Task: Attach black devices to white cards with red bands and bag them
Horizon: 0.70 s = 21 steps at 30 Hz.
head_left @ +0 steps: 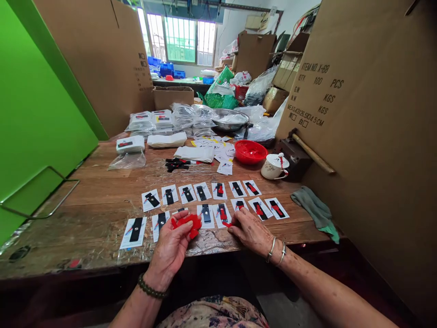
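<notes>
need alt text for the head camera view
A person's left hand holds red pieces and the right hand pinches another red piece over a wooden table, near rows of white cards bearing black parts. A lidded mug stands farther back.

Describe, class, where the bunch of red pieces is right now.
In the head view, the bunch of red pieces is in the left hand, left of centre, near the front edge of the table.

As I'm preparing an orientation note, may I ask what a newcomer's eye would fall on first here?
Probably the bright green panel at the far left catches the eye first. Next might come the red pieces in the left hand near the front of the wooden table, then the red basket beside the lidded cup.
</notes>
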### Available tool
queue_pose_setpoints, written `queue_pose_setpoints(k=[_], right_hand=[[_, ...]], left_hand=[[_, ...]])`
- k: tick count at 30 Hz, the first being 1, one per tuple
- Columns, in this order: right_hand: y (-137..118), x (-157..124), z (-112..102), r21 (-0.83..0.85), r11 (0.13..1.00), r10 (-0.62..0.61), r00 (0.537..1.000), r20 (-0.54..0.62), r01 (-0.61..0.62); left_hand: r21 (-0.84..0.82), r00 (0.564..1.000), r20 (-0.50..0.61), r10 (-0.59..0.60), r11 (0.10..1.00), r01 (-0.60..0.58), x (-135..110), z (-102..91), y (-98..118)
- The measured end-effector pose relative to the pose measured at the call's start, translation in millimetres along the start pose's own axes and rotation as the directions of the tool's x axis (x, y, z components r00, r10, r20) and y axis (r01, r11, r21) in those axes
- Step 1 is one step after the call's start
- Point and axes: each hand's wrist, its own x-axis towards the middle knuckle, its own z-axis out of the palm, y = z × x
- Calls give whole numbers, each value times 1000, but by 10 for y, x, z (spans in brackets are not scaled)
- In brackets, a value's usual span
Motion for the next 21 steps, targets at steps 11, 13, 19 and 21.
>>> queue_pose_setpoints(k=[11, 13, 19, 21], right_hand=[[-159, 15, -74, 185, 983, -10, 997, 75, -4], [-252, 113, -103, 243, 969, -57, 997, 53, 42], [-355, 543, -2, 427, 900, -120, 992, 46, 90], [-352, 607, 86, 484, 874, -68, 997, 42, 39]], left_hand=[[-40, 998, -34, 55, 998, -56, 29, -153, 56], [-38, 998, -32, 57, 998, -58, 28, -154, 43], [-68, 998, -44, 52, 996, -55, 25, -156, 27], [-82, 997, -53, 57, 995, -62, 31, -179, 26]])
